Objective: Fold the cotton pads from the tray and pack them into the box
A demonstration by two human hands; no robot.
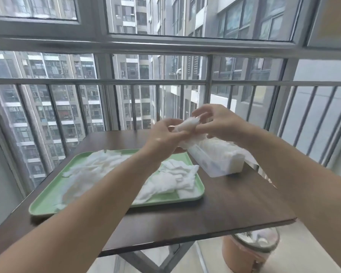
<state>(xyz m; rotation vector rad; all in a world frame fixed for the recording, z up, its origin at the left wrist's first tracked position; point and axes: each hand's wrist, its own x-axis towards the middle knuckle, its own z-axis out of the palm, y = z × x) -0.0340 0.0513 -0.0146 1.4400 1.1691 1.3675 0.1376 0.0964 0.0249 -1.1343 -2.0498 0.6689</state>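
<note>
Head view: left hand [164, 135] and right hand [220, 123] together, pinching one soft white cotton pad [187, 124] just above the clear plastic box [219, 164], raised likely for folding before packing

Stretches both forearms forward; pinches one cotton pad [187, 124] between left hand [164, 135] and right hand [220, 123], fingers curled.

Soft daylight through the windows [165, 66]; edges warped, slightly blurred.
</note>
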